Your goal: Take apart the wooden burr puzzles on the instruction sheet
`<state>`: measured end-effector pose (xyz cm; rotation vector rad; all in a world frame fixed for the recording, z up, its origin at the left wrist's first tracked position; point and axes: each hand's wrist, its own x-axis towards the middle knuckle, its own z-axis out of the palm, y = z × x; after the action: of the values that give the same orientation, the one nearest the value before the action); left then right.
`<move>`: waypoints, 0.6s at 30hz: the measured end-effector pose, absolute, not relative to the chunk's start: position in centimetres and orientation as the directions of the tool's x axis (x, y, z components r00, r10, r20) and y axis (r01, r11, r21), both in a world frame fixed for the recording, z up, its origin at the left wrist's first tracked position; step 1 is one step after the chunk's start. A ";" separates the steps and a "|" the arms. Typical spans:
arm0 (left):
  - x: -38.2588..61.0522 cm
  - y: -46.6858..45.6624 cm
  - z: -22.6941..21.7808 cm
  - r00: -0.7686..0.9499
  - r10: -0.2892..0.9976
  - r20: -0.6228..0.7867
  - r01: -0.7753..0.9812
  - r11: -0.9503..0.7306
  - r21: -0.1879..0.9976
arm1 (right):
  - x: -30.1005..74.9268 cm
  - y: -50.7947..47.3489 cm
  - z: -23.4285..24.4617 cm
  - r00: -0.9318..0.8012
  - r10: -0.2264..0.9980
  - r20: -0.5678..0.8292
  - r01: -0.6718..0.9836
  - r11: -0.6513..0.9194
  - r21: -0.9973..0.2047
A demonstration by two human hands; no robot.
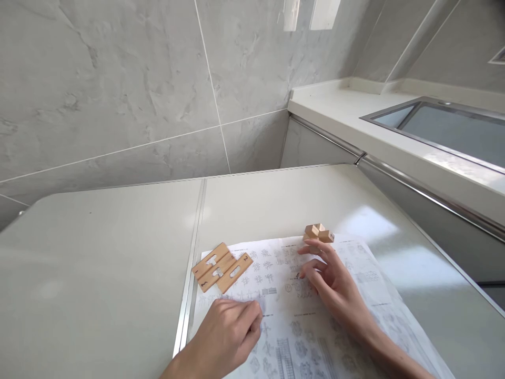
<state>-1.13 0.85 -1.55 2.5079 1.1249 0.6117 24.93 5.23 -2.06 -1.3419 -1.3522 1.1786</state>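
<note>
My left hand rests as a loose fist on the left part of a printed sheet; nothing shows between its fingers, and its palm side is hidden. Just beyond it lie three flat wooden plates with cut-out slots and handwritten numbers, set edge to edge and slightly staggered. My right hand hovers or rests over the sheet's right half, fingers bent and apart, holding nothing. Past its fingertips stands a small interlocking wooden block puzzle at the sheet's far edge; I cannot tell whether a finger touches it.
The sheet carries rows of small drawings and lies on a pale glossy table with a metal seam strip. Behind is a grey tiled wall. A white counter with a glass-topped inset runs along the right.
</note>
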 end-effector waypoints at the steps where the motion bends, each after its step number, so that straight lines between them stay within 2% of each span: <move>1: -1.1 0.8 -1.5 0.598 0.764 0.243 0.626 -0.635 0.453 | 25.0 5.2 -2.0 -0.040 0.998 -0.044 0.182 -0.036 -0.983; 10: -1.1 0.7 -1.4 0.595 0.772 0.223 0.632 -0.621 0.463 | 25.2 4.9 -1.5 -0.169 0.982 -0.090 0.178 -0.059 -0.982; 15: -1.0 0.8 -1.3 0.589 0.779 0.215 0.627 -0.608 0.486 | 24.8 4.5 -0.8 -0.321 0.947 -0.002 0.070 0.022 -0.997; 18: -0.9 0.9 -0.7 0.537 0.827 0.168 0.625 -0.524 0.579 | 24.7 4.2 -0.4 -0.452 0.891 0.035 0.025 0.052 -0.998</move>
<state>-0.87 0.88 -0.73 2.3234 1.1797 0.5963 24.69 4.21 -0.38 -0.9428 -1.5949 1.4917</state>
